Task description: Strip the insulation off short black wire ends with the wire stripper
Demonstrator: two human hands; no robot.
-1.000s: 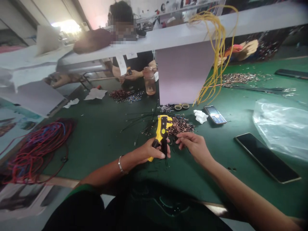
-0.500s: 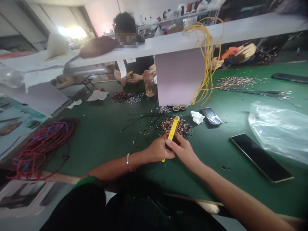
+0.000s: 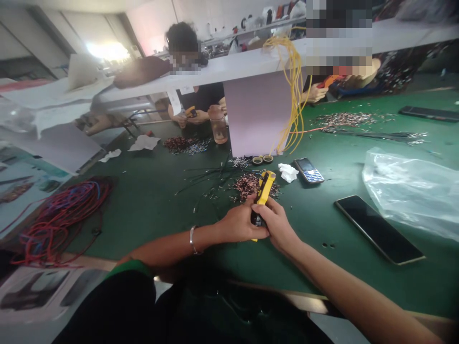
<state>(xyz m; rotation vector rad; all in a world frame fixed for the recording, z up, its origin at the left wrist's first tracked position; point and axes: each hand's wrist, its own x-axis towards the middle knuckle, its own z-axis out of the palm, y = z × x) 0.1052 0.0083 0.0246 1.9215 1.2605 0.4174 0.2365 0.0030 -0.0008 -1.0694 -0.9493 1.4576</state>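
Both hands meet around a yellow-and-black hand tool (image 3: 266, 185), shaped like a wire stripper, held tilted upward over the green table. My left hand (image 3: 237, 222) is closed around its lower part from the left. From the right, my right hand (image 3: 280, 223) grips it, thumb across the dark side. The fingers hide much of the tool's lower half, and a yellow end shows below. Just beyond it lies a heap of small copper-coloured pieces (image 3: 246, 185), partly covered by the tool. Thin black wires (image 3: 206, 174) are spread left of the heap.
Right of my hands lie a large phone (image 3: 380, 229), a keypad phone (image 3: 309, 171), crumpled tissue (image 3: 288, 173) and a plastic bag (image 3: 412, 191). Red and blue cables (image 3: 68, 215) are coiled at left. Yellow wires (image 3: 294, 91) hang from the shelf (image 3: 251, 67). Co-workers hold tools across the table.
The tool has turned in my hands, so its black side now shows beside the yellow. Both hands have shifted slightly right. The view has swung a little, moving table objects left.
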